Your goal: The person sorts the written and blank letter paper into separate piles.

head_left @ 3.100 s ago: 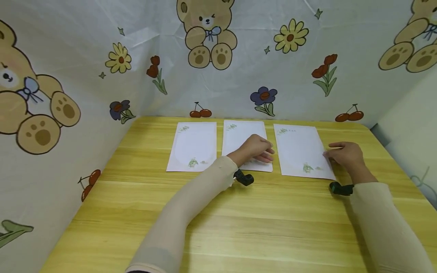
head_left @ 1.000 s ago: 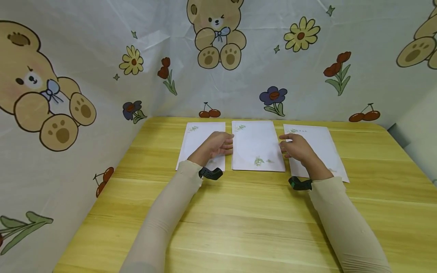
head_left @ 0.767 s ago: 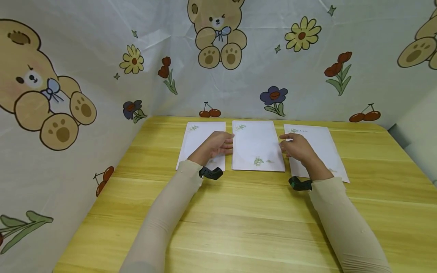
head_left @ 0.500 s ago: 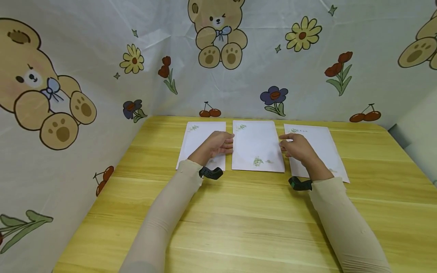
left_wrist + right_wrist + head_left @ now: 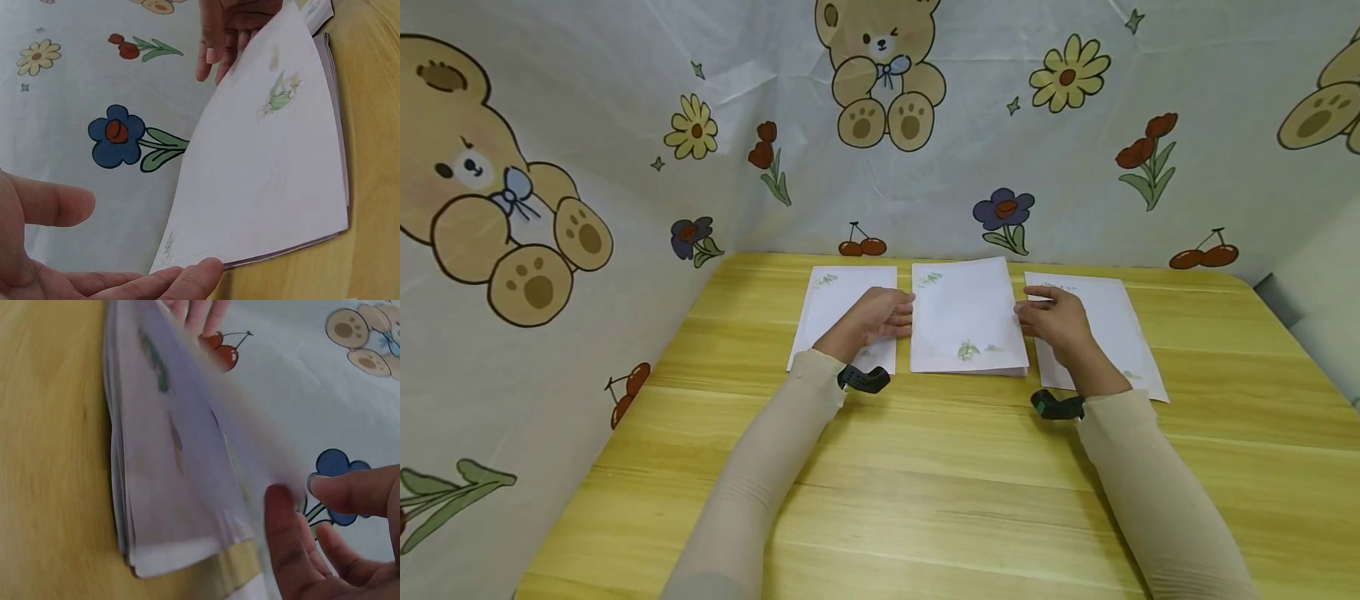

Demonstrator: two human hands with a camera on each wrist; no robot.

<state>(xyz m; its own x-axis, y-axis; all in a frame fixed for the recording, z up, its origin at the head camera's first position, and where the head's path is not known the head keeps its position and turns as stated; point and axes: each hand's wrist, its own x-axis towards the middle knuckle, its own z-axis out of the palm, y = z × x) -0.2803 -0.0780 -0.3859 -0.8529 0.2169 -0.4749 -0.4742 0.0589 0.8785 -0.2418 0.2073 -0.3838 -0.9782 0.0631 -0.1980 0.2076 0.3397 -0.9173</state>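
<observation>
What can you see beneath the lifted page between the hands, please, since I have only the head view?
Observer: In the right wrist view, another page with a green print shows there.
Operator: Thank you; is that one the last in the stack?
Observer: No, more paper edges show below it.
Operator: And does the side by the left hand gape too?
Observer: No, the left wrist view shows the lifted page lying close over the paper below there.

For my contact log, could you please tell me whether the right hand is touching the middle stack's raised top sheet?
Touching; the right wrist view shows the raised top sheet pinched at its edge by the right hand.
</observation>
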